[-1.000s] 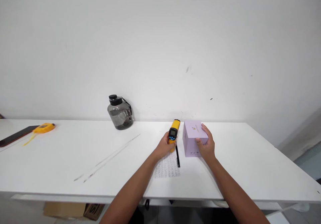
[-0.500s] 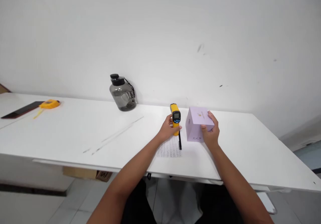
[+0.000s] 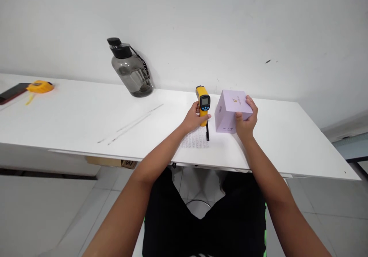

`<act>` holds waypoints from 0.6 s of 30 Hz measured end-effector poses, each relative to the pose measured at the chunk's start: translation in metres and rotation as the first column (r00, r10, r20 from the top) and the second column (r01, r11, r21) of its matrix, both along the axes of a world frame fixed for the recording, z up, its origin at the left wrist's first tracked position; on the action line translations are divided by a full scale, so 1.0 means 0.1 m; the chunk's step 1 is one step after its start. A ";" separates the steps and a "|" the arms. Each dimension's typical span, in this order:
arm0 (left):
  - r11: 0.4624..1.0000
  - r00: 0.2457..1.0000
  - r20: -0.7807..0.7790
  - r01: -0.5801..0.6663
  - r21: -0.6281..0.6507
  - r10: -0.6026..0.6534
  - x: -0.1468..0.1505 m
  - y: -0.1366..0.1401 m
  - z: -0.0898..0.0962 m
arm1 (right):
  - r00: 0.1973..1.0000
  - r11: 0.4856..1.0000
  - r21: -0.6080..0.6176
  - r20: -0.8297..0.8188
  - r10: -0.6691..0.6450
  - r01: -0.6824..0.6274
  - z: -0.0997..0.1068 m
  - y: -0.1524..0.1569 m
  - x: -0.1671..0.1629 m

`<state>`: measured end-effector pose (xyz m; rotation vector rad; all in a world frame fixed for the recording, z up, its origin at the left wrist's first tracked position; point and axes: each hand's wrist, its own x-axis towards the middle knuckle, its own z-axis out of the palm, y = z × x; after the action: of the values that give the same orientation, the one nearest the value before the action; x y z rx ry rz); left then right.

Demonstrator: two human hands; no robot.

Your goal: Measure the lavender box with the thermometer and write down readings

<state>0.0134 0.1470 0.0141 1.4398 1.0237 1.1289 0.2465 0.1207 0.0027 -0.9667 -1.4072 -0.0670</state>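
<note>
My left hand (image 3: 194, 118) is closed around the handle of a yellow and black infrared thermometer (image 3: 203, 102), held upright with its small screen and blue buttons facing me. Beneath that hand lies a sheet covered in writing (image 3: 193, 139), and a black pen (image 3: 207, 132) rests at the sheet's right side. To the right stands a lilac box (image 3: 227, 115) with a small gold mark on top. My right hand (image 3: 246, 118) grips the box's right side, thumb on the near face and fingers over the far edge.
A grey see-through water jug (image 3: 132, 74) with a black lid stands against the wall. Far left on the white table (image 3: 71, 122) lie a yellow tape measure (image 3: 40, 86) and a dark flat object (image 3: 13, 92). A cardboard box (image 3: 105, 161) shows below the table edge.
The view has tilted downward, so the table and everything on it sit higher in the picture. Both hands keep their hold on the thermometer and the box.
</note>
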 end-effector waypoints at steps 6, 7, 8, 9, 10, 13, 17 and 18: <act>0.998 0.998 -0.019 0.062 0.021 -0.061 -0.02 0.01 -0.04 | 1.000 0.999 -0.049 0.011 0.019 -0.018 -0.01 0.01 0.03; 0.998 0.998 -0.019 0.062 0.027 -0.062 -0.01 0.01 -0.04 | 0.999 0.997 -0.063 0.008 0.038 -0.038 -0.01 0.01 0.03; 0.998 0.998 -0.023 0.055 0.038 -0.054 -0.01 0.01 -0.04 | 0.998 0.995 -0.083 0.006 0.056 -0.055 -0.01 0.00 0.03; 0.998 0.999 -0.034 0.040 0.054 -0.038 -0.01 0.01 -0.04 | 0.998 0.992 -0.109 0.004 0.067 -0.066 0.00 -0.01 0.04; 0.997 0.998 -0.056 0.018 0.075 -0.014 -0.01 0.00 -0.04 | 0.998 0.988 -0.137 0.003 0.070 -0.069 0.00 -0.02 0.04; 0.985 0.975 -0.191 -0.087 0.151 0.115 -0.04 0.00 -0.01 | 0.999 0.981 -0.191 -0.006 0.045 -0.045 0.03 -0.05 0.02; 0.951 0.908 -0.308 -0.230 0.206 0.286 -0.13 0.02 0.05 | 0.999 0.980 -0.197 -0.043 0.007 -0.016 0.05 -0.06 0.00; 0.946 0.894 -0.321 -0.261 0.194 0.312 -0.17 0.04 0.07 | 0.999 0.981 -0.194 -0.054 0.002 -0.013 0.04 -0.05 0.00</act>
<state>-0.0032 0.1508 0.0213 1.6854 1.4688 1.2023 0.2468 0.1159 0.0068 -1.1160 -1.3862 0.1029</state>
